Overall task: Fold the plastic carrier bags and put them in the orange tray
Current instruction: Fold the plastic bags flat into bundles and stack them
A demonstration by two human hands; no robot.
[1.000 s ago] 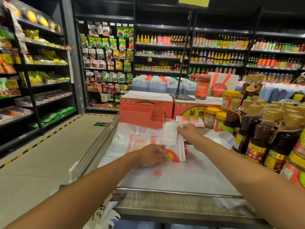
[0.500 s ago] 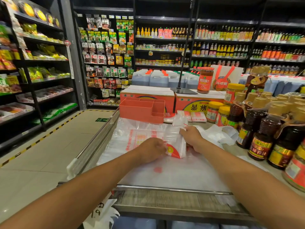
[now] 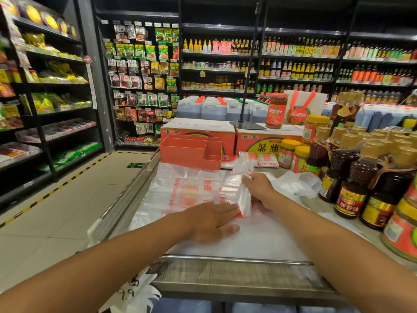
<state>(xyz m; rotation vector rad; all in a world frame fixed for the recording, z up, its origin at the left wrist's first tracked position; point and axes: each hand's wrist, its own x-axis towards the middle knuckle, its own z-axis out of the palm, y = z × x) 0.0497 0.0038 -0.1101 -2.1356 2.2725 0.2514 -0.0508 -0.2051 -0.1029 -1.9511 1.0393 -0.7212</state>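
While left hand presses flat on carrier bag, right hand pinches its fold

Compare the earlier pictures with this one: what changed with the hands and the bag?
The left hand let go its curled grip and now lies flat, pressing by the lower end of the folded bag. The right hand still grips the bag's top, lower than before. The orange tray and jars stayed put.
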